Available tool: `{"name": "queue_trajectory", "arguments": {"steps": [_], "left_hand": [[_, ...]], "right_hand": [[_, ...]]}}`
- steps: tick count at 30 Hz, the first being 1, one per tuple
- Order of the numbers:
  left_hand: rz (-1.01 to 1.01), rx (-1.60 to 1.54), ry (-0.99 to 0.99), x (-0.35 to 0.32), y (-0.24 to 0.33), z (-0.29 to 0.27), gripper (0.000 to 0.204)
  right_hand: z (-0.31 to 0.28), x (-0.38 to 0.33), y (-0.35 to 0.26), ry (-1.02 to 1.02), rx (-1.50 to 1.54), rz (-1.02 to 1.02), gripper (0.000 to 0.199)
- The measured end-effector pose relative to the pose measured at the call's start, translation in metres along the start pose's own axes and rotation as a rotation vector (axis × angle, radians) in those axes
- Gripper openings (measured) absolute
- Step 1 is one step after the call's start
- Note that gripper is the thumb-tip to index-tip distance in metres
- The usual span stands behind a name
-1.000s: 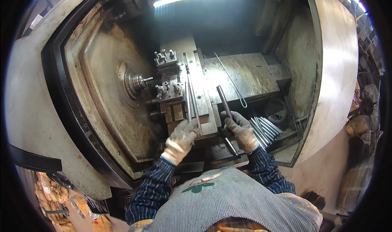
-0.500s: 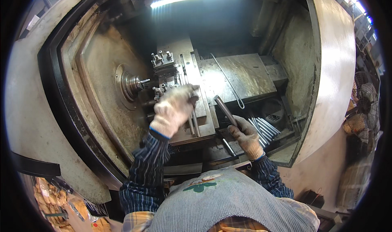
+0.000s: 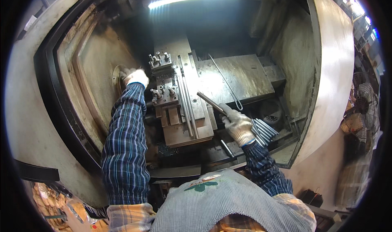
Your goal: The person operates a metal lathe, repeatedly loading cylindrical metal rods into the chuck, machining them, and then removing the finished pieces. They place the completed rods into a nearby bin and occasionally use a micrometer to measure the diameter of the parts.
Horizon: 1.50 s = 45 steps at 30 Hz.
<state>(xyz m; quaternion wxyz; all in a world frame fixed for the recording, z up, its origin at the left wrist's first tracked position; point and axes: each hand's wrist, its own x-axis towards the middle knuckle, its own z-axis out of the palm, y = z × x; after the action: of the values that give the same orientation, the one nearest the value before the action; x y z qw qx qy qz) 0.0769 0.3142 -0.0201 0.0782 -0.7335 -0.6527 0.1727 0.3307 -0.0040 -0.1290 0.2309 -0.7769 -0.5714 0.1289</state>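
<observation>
My left hand (image 3: 135,76), in a white work glove, is at the round spindle chuck (image 3: 118,77) on the machine's left wall. Its fingers are curled at the chuck's front and cover the short metal pin there; what they grip is hidden. My right hand (image 3: 237,125), also gloved, is closed round the lower end of a dark metal rod (image 3: 210,101). That rod tilts up and to the left, its far end over the edge of the tool slide (image 3: 202,128). Two long bars (image 3: 188,105) lie side by side along the slide.
Tool holders with upright bolts (image 3: 160,59) stand between the chuck and the bars. A long hooked wire (image 3: 225,79) rests on the flat metal cover (image 3: 253,79). Several shiny rods (image 3: 264,130) lie beyond my right hand, and a single rod (image 3: 227,148) lies nearer me.
My left hand has moved from above the bars leftward to the chuck. My right hand has shifted slightly up and left, still holding the rod, which now leans flatter.
</observation>
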Motion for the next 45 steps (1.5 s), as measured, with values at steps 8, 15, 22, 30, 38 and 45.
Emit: {"name": "queue_trajectory", "arguments": {"steps": [8,15,22,30,38,45], "left_hand": [[0.172,0.088,-0.108,0.046,-0.013,0.042,0.035],[0.724,-0.145,-0.107,-0.009,0.077,-0.031,0.040],[0.788,-0.401,0.298,-0.012,0.114,-0.043,0.036],[0.797,-1.179,0.974,-0.152,0.054,-0.133,0.035],[0.530,-1.774,1.033,-0.289,-0.063,-0.057,0.051],[-0.074,-1.863,0.979,-0.382,-0.143,-0.017,0.052]], "right_hand": [[-0.065,-0.041,-0.032,0.161,0.264,-0.035,0.046],[-0.078,-0.059,-0.032,0.055,0.522,0.133,0.043],[-0.070,-0.051,-0.030,-0.025,1.044,0.237,0.026],[-0.085,0.030,-0.056,0.128,1.173,-0.014,0.047],[-0.086,0.092,-0.098,0.057,1.045,-0.062,0.088],[-0.085,0.115,-0.134,-0.074,1.057,-0.222,0.073]]}}
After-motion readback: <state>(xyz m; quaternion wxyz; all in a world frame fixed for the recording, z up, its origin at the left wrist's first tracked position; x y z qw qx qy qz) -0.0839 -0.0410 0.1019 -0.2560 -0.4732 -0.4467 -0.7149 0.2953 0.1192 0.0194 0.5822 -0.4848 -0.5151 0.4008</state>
